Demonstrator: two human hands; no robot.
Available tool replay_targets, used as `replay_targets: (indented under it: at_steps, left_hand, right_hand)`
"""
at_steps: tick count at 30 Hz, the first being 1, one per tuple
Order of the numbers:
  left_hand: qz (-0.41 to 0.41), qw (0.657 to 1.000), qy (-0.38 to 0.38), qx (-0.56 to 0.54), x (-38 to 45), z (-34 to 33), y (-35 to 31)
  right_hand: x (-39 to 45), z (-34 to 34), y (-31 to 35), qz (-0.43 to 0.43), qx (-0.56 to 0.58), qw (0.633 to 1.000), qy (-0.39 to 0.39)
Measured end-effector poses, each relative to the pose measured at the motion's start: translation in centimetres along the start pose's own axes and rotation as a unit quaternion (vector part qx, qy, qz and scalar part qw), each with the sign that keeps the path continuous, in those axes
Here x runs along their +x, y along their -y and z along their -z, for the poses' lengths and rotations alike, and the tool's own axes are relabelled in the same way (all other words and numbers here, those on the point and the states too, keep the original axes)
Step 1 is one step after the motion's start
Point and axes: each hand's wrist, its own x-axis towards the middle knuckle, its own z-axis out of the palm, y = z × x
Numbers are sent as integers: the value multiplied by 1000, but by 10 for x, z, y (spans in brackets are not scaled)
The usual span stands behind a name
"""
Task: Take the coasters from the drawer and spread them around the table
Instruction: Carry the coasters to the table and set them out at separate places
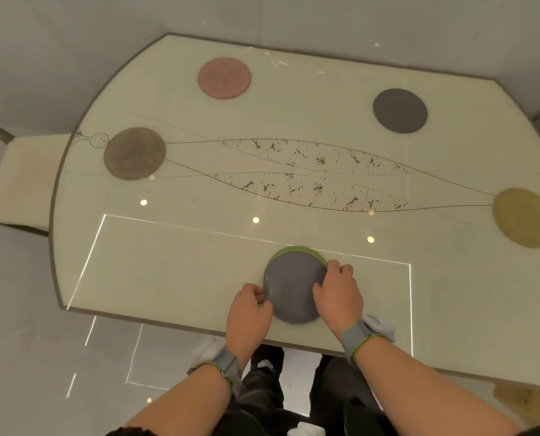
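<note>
Both hands pinch the grey coaster (pixel 292 287) at the near tabletop (pixel 168 278) edge: left hand (pixel 249 313) fingers clamped on its left rim, right hand (pixel 337 294) on its right. A green coaster (pixel 293 250) lies directly beneath.

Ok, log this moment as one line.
both hands: left hand, right hand | separating grey coaster from green coaster | four coasters already spread
</note>
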Motion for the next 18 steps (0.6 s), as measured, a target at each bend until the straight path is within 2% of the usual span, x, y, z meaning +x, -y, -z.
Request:
replay_targets:
  at_steps: [5,9,12,14,18]
  left_hand:
    - [-20,1000,-3,10,1,2,0]
    - [-30,999,-10,26,5,5,-4]
    - [-32,999,-4,43,9,7,-6]
    - [-56,996,-12,73,14,4,-12]
    - [-89,986,-56,133,23,-7,-31]
  right_hand:
    - [18,7,-8,-48,59,996,53]
    - [17,7,-16,-3,52,998,46]
    - [9,4,-26,10,109,992,56]
    - [8,10,-42,-16,147,988,36]
    - [12,28,-81,-45,132,990,-20]
